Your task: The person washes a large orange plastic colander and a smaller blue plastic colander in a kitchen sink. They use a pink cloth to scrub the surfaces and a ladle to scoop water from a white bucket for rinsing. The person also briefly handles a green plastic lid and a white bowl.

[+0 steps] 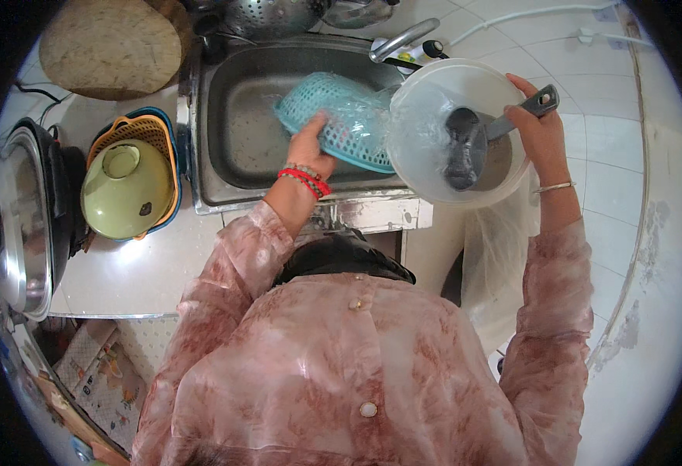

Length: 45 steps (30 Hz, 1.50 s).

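My left hand [312,148] grips the near side of a teal perforated plastic basket [352,137], held tilted over the stainless steel sink [242,145]. Something clear and shiny covers part of the basket and reaches the bucket; I cannot tell whether it is water or plastic film. At the sink's right end, my right hand [536,131] holds a translucent white plastic bucket [419,169] by its far-right rim. That same hand pins the grey handle [518,116] of a dark scoop-like utensil [463,148] lying across the bucket's mouth. The basket's right end meets the bucket's left rim.
A curved metal faucet [405,41] stands behind the sink. To the left, an upturned green bowl [128,189] rests in an orange basket [154,131], beside a lidded pan [23,221]. Behind these is a round wooden board [111,49]. A tiled wall [609,145] bounds the right.
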Motion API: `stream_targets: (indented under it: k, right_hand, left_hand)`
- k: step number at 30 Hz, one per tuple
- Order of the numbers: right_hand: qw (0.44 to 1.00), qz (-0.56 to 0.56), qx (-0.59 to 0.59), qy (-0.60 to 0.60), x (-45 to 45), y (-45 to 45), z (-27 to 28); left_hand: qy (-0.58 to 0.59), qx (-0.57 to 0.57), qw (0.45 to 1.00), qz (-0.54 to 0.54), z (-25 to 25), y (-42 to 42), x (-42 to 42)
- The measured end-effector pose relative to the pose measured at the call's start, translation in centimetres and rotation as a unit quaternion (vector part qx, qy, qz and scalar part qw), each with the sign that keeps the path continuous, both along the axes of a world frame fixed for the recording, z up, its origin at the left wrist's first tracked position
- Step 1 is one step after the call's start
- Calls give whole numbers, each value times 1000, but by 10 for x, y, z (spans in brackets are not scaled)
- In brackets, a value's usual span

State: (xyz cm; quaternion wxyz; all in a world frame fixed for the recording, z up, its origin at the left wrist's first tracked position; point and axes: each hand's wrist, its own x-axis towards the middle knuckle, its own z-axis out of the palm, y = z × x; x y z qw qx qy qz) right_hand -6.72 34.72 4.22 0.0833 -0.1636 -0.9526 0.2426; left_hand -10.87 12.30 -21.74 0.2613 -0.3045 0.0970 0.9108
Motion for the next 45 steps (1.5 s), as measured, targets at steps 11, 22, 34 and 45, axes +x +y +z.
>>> stream_targets:
  k: [11, 22, 34, 45]
  right_hand:
    - [996, 10, 73, -54, -22, 11, 28]
    - [997, 34, 56, -29, -44, -2, 25]
    - [983, 35, 178, -37, -36, -47, 42]
    - [985, 29, 143, -93, -23, -36, 48]
  left_hand:
    - [10, -45, 999, 27, -17, -44, 10]
    - [2, -54, 998, 17, -25, -51, 6]
    - [37, -4, 999, -4, -27, -32, -5]
    - [41, 20, 999, 4, 12, -10, -3]
